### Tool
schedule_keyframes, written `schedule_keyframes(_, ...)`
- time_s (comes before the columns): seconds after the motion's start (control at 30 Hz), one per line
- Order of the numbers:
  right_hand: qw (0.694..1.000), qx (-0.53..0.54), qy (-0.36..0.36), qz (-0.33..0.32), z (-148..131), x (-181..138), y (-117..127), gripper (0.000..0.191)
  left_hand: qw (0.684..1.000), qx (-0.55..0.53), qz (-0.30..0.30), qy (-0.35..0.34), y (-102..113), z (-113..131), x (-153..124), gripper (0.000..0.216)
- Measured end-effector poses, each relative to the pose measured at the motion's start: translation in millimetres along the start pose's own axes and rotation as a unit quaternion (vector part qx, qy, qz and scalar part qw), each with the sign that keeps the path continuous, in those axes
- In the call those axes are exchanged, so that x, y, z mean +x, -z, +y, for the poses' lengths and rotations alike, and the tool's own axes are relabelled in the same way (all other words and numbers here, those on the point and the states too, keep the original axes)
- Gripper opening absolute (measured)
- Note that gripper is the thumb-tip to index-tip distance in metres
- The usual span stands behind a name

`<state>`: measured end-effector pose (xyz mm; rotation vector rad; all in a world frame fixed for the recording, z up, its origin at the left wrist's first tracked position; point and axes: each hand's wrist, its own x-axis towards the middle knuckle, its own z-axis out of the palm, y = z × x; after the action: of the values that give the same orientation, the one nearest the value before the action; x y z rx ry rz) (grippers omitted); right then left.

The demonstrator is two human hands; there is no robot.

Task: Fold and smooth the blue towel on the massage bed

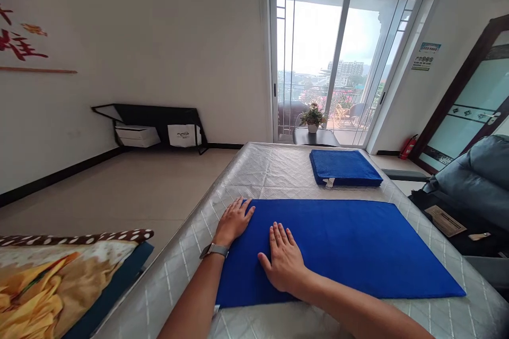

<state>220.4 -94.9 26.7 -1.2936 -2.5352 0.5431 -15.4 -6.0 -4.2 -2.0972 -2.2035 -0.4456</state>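
A blue towel lies spread flat across the silver-grey quilted mattress. My left hand rests on its far left corner, fingers stretched out, with a watch on the wrist. Palm down on the left part of the cloth is my right hand, its fingers straight and the thumb apart. Neither hand grips anything. Beyond the spread towel sits a stack of folded blue towels with a white label at its front edge.
Patterned bedding lies at the lower left. A black rack with white boxes stands by the wall. Behind the mattress, a potted plant stands on a black chair. A dark leather seat is at the right.
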Motion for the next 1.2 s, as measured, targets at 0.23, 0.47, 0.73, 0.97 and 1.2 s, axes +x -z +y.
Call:
schedule_keyframes(0.23,0.997,-0.039,-0.066,0.010,49,-35,23,0.082,1.000,-0.008,-0.011,0.004,3,0,0,0.057)
schedule_keyframes(0.47,0.985,-0.097,-0.140,0.031,114,-82,47,0.086,1.000,-0.015,-0.015,0.000,3,-1,1,0.058)
schedule_keyframes(0.73,0.961,-0.151,-0.216,0.079,194,-132,68,0.082,1.000,-0.021,-0.004,0.002,-6,-6,3,0.059)
schedule_keyframes(0.97,0.937,-0.201,-0.269,0.097,263,-170,80,0.084,1.000,-0.018,0.000,-0.003,-9,-9,5,0.057)
schedule_keyframes(1.2,0.918,-0.224,-0.300,0.129,329,-215,94,0.084,1.000,-0.009,-0.007,-0.004,-11,-10,4,0.058)
